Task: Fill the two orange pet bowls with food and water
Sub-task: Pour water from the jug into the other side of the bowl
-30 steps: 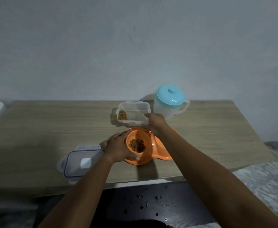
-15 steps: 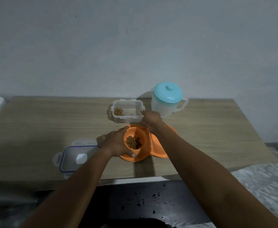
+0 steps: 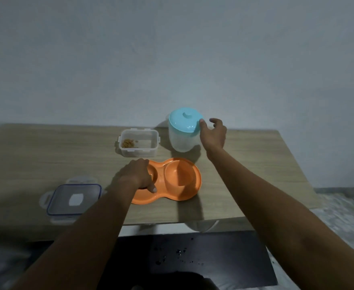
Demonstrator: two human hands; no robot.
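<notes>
An orange double pet bowl [image 3: 189, 192] lies near the table's front edge. Its right bowl [image 3: 179, 174] shows a bare orange bottom. My left hand [image 3: 137, 174] rests over the left bowl, thumb hooked on its front rim, and hides what is inside. Behind the bowls stands a clear food container [image 3: 139, 142] with a little brown kibble in its left corner. To its right is a translucent jug [image 3: 182, 137] with a light blue lid. My right hand [image 3: 212, 135] is at the jug's right side, fingers spread, thumb against the lid's edge.
The container's lid [image 3: 73, 198], clear with a blue seal, lies flat at the front left of the wooden table [image 3: 46, 155]. A wall rises right behind the table. A dark surface with small specks lies below the table's front edge.
My right hand has let go of the food container and moved right to the jug. The container now sits on the table. My left hand stays on the left bowl and now covers it.
</notes>
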